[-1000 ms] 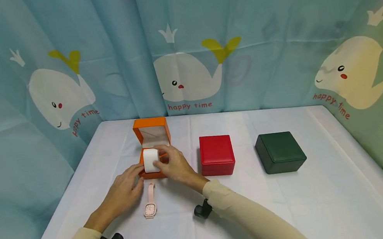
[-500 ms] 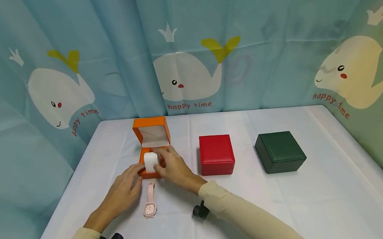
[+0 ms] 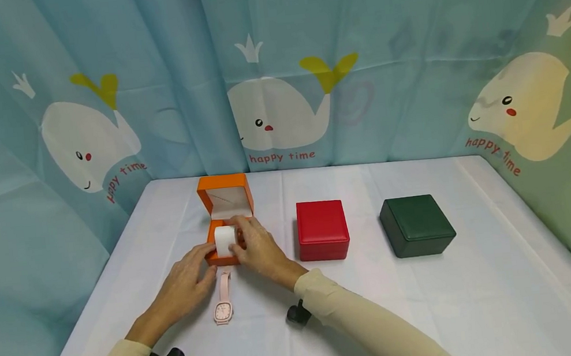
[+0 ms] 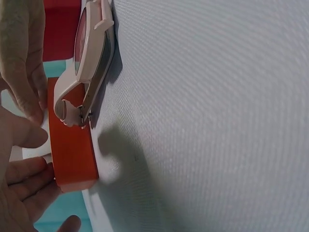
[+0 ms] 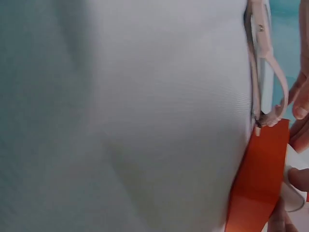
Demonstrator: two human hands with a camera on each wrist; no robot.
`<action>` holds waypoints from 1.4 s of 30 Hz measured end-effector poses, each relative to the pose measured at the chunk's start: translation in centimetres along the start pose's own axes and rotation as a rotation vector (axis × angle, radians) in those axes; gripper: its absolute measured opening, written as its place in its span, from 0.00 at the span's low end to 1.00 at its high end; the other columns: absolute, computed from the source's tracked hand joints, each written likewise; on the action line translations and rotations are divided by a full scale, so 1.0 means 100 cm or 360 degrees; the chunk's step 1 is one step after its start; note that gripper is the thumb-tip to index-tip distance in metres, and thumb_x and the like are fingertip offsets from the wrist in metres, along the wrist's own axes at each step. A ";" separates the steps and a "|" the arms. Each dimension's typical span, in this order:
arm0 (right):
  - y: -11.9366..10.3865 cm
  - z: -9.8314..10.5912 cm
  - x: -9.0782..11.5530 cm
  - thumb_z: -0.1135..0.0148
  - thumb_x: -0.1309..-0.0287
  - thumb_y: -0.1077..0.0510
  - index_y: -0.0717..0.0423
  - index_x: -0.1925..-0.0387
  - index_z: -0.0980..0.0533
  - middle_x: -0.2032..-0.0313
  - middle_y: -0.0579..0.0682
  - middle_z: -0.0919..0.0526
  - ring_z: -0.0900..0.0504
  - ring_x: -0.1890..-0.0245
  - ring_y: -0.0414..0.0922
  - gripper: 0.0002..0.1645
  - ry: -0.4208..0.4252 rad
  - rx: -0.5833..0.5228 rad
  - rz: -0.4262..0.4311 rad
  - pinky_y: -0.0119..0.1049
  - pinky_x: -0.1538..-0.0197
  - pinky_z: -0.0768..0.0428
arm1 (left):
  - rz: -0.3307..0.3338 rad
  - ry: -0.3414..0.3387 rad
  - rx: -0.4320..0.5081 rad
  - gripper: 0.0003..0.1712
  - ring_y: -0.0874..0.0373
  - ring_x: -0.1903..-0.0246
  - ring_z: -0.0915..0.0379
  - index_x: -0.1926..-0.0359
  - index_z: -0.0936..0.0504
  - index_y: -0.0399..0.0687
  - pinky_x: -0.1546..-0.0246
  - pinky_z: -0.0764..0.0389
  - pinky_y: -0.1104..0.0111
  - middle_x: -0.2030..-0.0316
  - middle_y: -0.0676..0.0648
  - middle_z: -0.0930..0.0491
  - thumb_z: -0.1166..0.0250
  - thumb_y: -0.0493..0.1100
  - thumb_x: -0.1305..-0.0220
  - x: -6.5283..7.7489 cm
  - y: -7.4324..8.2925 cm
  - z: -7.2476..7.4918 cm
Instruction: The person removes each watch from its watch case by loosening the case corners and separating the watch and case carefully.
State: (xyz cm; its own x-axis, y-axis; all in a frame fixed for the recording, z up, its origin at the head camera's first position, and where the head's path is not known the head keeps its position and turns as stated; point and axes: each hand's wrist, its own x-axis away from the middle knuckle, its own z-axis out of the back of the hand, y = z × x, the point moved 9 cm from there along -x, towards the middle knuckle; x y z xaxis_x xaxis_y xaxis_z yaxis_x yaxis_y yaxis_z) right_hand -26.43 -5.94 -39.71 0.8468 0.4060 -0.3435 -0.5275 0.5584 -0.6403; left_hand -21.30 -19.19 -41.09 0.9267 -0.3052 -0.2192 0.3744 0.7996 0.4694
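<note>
An orange watch box [image 3: 221,262] stands on the white cloth with its lid raised. Between the thumb and fingers of my right hand [image 3: 264,254], a white watch cushion [image 3: 224,242] is pinched, sitting partly down inside the box. My left hand [image 3: 184,284] rests its extended fingertips on the box's left side, with the thumb near the front corner. A pink wristwatch [image 3: 223,311] lies dial up just in front of the box, its strap running toward it. In the left wrist view, the buckled strap of the wristwatch [image 4: 91,58] overlaps the box front [image 4: 72,154].
To the right of the orange box is a closed red box [image 3: 322,230], and farther right a closed dark green box [image 3: 418,226]. A blue curtain [image 3: 172,97] printed with whales hangs behind the table's back edge.
The white cushion has gone down lower into the orange box, the right hand moving with it. During the last half second little has shifted. The left hand has stayed at the box's side.
</note>
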 end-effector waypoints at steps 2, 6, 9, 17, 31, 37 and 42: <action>-0.001 0.000 -0.001 0.30 0.37 0.62 0.55 0.38 0.29 0.50 0.56 0.23 0.22 0.56 0.45 0.28 0.0019 0.0010 0.0028 0.32 0.54 0.20 | 0.0020 -0.0013 -0.0001 0.28 0.36 0.35 0.34 0.33 0.30 0.33 0.40 0.34 0.36 0.35 0.34 0.29 0.38 0.38 0.31 0.000 -0.001 -0.001; 0.001 -0.001 -0.003 0.31 0.35 0.62 0.55 0.44 0.29 0.55 0.54 0.24 0.21 0.59 0.45 0.22 0.0048 0.0039 0.0030 0.33 0.56 0.20 | 0.0042 -0.0034 0.0006 0.29 0.36 0.34 0.35 0.33 0.30 0.34 0.39 0.35 0.37 0.34 0.35 0.30 0.36 0.39 0.32 0.000 -0.002 -0.002; 0.002 -0.001 -0.004 0.32 0.35 0.62 0.56 0.48 0.29 0.60 0.52 0.25 0.23 0.63 0.44 0.17 0.0071 0.0062 0.0013 0.32 0.59 0.21 | 0.0022 -0.0030 0.0008 0.28 0.37 0.34 0.34 0.33 0.28 0.35 0.40 0.34 0.37 0.35 0.36 0.29 0.36 0.38 0.32 0.000 -0.001 -0.002; 0.004 0.001 -0.007 0.32 0.33 0.60 0.57 0.61 0.26 0.60 0.52 0.28 0.19 0.66 0.45 0.09 0.0112 0.0137 -0.0019 0.29 0.60 0.20 | -0.0102 -0.0020 -0.0043 0.26 0.38 0.39 0.30 0.36 0.22 0.35 0.46 0.29 0.36 0.36 0.38 0.29 0.33 0.39 0.34 -0.002 0.008 0.000; -0.021 -0.014 0.005 0.34 0.39 0.61 0.62 0.68 0.20 0.62 0.56 0.28 0.26 0.66 0.49 0.06 0.0153 0.0742 0.0389 0.33 0.62 0.22 | -0.0035 -0.0097 -0.0152 0.29 0.39 0.35 0.39 0.32 0.27 0.35 0.47 0.30 0.39 0.36 0.38 0.33 0.38 0.40 0.32 -0.005 0.009 -0.003; -0.023 -0.015 0.005 0.35 0.36 0.56 0.63 0.62 0.18 0.61 0.55 0.29 0.27 0.64 0.48 0.12 0.0073 0.0848 0.0344 0.30 0.62 0.22 | -0.0035 -0.0092 -0.0186 0.32 0.38 0.36 0.38 0.30 0.29 0.35 0.47 0.29 0.39 0.36 0.38 0.33 0.37 0.42 0.32 -0.005 0.010 -0.002; -0.024 -0.019 0.007 0.34 0.34 0.46 0.63 0.55 0.19 0.59 0.56 0.28 0.28 0.62 0.48 0.22 -0.0022 0.1031 0.0357 0.31 0.59 0.24 | -0.0035 -0.0106 -0.0212 0.31 0.38 0.38 0.36 0.30 0.28 0.35 0.48 0.28 0.39 0.38 0.38 0.32 0.37 0.44 0.31 -0.008 0.011 -0.001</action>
State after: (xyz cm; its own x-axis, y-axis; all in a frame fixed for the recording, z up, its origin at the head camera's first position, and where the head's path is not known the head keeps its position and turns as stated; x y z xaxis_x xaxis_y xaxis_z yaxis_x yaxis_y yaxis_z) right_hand -24.41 -8.37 -39.68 0.7134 0.5693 -0.4086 -0.6282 0.7779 -0.0131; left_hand -21.66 -17.99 -40.52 0.9200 -0.3535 -0.1691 0.3913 0.8526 0.3464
